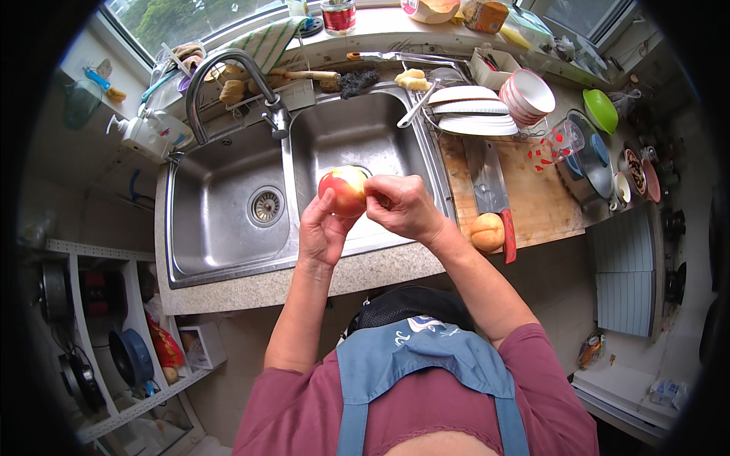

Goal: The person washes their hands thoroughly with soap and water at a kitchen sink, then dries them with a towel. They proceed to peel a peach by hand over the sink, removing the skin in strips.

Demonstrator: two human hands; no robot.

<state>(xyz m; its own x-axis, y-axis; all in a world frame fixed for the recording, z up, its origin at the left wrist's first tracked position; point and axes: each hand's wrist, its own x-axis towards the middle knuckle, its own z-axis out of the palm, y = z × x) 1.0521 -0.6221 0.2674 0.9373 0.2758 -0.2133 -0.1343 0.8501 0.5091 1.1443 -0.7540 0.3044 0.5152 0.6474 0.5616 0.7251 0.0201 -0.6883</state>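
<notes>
My left hand [326, 228] holds a red and yellow round fruit [342, 191], perhaps a peach or nectarine, over the front of the right basin of a steel double sink [353, 131]. Against the fruit's right side are the curled fingers of my right hand [402, 205]; whether they pinch a bit of skin or something else cannot be told. To the right, a cleaver [487, 182] with a red handle lies on a wooden cutting board [542, 194]. A yellow-orange peach [487, 232] sits at the board's front edge, beside the cleaver's handle.
A curved faucet [276, 117] stands behind the sink, with soap bottles [140, 137] to its left. White plates [476, 122] and stacked bowls [527, 97] fill a dish rack behind the board. A lidded pot [587, 162] stands at the right. Granite countertop [245, 293] edges the sink's front.
</notes>
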